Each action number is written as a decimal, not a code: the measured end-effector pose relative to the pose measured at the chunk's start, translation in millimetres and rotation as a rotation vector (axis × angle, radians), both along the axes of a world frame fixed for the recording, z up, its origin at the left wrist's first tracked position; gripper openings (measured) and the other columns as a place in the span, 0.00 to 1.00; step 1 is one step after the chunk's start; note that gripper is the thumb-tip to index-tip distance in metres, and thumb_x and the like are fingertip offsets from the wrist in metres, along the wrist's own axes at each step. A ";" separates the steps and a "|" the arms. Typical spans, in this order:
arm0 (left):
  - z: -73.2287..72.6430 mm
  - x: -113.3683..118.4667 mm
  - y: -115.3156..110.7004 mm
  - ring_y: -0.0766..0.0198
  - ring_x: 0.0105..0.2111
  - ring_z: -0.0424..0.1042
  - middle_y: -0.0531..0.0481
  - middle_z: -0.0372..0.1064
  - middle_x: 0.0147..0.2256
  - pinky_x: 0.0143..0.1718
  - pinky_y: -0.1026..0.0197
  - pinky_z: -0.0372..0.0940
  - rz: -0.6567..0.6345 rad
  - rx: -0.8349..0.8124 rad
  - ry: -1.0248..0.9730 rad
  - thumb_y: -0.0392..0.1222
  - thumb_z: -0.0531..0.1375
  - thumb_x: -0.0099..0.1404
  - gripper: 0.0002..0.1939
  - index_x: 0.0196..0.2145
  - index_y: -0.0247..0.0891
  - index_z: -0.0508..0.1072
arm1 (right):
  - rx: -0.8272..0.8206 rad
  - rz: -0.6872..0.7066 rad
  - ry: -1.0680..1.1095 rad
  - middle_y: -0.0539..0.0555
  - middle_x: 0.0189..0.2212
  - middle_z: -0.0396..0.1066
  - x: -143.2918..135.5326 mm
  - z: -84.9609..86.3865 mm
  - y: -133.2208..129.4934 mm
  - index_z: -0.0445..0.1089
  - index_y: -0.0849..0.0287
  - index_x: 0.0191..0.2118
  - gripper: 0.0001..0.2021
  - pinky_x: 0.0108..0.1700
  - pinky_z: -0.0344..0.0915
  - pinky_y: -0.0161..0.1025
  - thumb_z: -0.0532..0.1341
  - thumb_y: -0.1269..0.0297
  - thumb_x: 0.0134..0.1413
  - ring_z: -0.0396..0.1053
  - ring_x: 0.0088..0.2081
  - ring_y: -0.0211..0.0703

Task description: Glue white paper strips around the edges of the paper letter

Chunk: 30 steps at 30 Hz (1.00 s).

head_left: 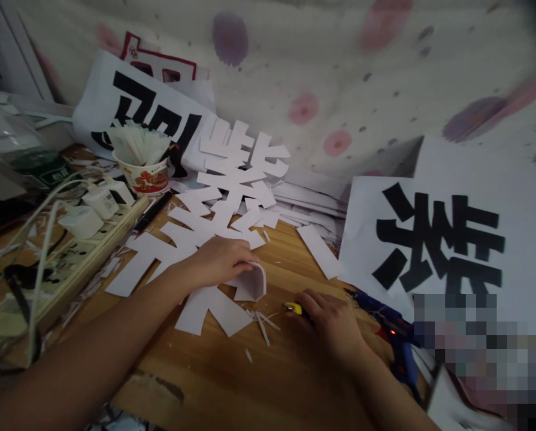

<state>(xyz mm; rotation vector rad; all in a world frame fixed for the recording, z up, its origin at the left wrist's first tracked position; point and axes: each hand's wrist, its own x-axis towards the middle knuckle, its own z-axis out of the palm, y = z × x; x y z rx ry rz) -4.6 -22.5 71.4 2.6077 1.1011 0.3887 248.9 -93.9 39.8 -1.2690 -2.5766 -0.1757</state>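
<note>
My left hand (220, 261) is closed on a bent white strip (255, 284), pinched near its upper edge, with its lower end touching the table. That hand lies over a large white cut-out character (189, 224), whose arms spread across the table. To the right, my right hand (333, 323) is wrapped round a utility knife (293, 308); only its yellow front end shows past the fingers. Thin white offcuts (264, 326) lie between the two hands. A blue glue gun (405, 344) with a glowing red light is just beyond my right hand.
A power strip (99, 242) with plugged-in chargers and cables runs along the left. Behind it stands a paper cup (146, 178) full of pale sticks, near a black marker (153, 212). A printed sheet (362, 221) leans at the right, and a loose white strip (319, 251) lies nearby.
</note>
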 end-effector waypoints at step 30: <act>9.4 -7.6 -0.4 0.61 0.35 0.69 0.50 0.73 0.34 0.34 0.64 0.57 0.189 -0.252 0.190 0.44 0.55 0.59 0.10 0.32 0.39 0.74 | -0.714 -0.209 0.467 0.45 0.19 0.59 -62.3 34.3 36.2 0.59 0.58 0.24 0.08 0.25 0.48 0.33 0.55 0.65 0.52 0.54 0.23 0.33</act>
